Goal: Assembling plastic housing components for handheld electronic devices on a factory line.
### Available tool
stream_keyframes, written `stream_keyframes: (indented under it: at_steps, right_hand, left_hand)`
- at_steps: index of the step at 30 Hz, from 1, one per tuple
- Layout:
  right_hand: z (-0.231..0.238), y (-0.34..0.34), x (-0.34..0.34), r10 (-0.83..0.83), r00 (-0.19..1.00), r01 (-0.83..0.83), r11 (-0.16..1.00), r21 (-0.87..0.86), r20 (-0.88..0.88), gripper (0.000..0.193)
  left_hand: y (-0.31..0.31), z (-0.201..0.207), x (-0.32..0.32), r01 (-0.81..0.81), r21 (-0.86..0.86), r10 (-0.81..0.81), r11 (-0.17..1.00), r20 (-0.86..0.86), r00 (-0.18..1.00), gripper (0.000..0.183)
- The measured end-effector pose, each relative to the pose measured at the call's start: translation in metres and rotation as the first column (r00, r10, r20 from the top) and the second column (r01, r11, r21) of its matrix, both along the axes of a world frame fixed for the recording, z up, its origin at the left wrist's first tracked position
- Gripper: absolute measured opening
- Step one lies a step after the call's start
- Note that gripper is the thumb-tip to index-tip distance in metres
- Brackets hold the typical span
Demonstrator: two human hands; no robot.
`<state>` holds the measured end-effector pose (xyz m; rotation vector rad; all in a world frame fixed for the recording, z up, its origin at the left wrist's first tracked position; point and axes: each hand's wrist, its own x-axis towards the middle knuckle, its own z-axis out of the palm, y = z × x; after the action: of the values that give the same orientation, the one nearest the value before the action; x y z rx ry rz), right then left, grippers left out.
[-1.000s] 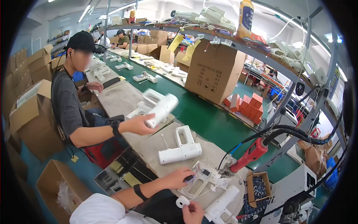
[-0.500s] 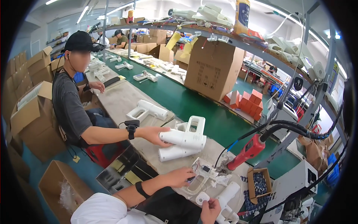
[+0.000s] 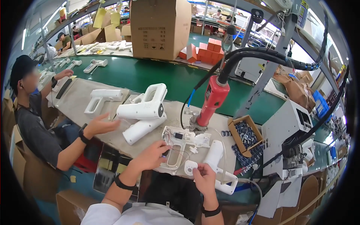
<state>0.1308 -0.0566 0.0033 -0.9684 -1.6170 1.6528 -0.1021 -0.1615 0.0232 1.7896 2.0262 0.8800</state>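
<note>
White round piece with holes (image 3: 190, 168): in front of the person, just over the near edge of the bench, by the open shell. Right hand (image 3: 205, 179) clamped on it, thumb and fingers together at its side. Left hand (image 3: 150, 156) pinched on small dark part (image 3: 166, 153), mostly covered by fingers, at the left side of open white shell (image 3: 176, 146). Shell lies flat, wires and dark component exposed, handle loop toward person. Thin wire runs from shell toward round piece; can't tell if joined.

Right of shell: closed white gun-shaped device (image 3: 215, 154), handle near right hand. Behind shell: red tool (image 3: 214, 98), tilted, black hose on top. Farther right: cardboard tray (image 3: 256, 145) of small blue parts, more spilled around it, then white machine (image 3: 287, 129).

Left of shell: two white devices, upper one (image 3: 139, 110) resting across lower one (image 3: 143, 129). Another white device (image 3: 100, 100) beyond. Co-worker's hand (image 3: 99, 126) next to the pair, fingers spread, holding nothing. Back: green conveyor (image 3: 123, 77), large cardboard box (image 3: 157, 30), orange boxes (image 3: 207, 52).
</note>
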Motion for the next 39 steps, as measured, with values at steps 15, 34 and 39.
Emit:
stream_keyframes:
  at_steps: [15, 34, 39]
  right_hand:
    - [0.006, 0.003, -0.007, -0.063, 0.997, 0.065, 0.997, 0.032, -0.043, 0.015]
    - [0.005, 0.001, -0.016, -0.243, 0.932, 0.259, 0.965, 0.027, -0.270, 0.016]
    - [0.013, 0.001, -0.020, -0.241, 0.918, 0.248, 0.969, -0.018, -0.315, 0.015]
  left_hand:
    - [-0.006, 0.002, -0.001, -0.247, 0.170, 0.198, 0.954, 0.260, 0.945, 0.054]
    - [0.003, -0.009, 0.016, -0.282, 0.181, 0.221, 0.942, 0.296, 0.929, 0.045]
    - [0.003, -0.008, 0.013, -0.286, 0.237, 0.201, 0.929, 0.327, 0.923, 0.043]
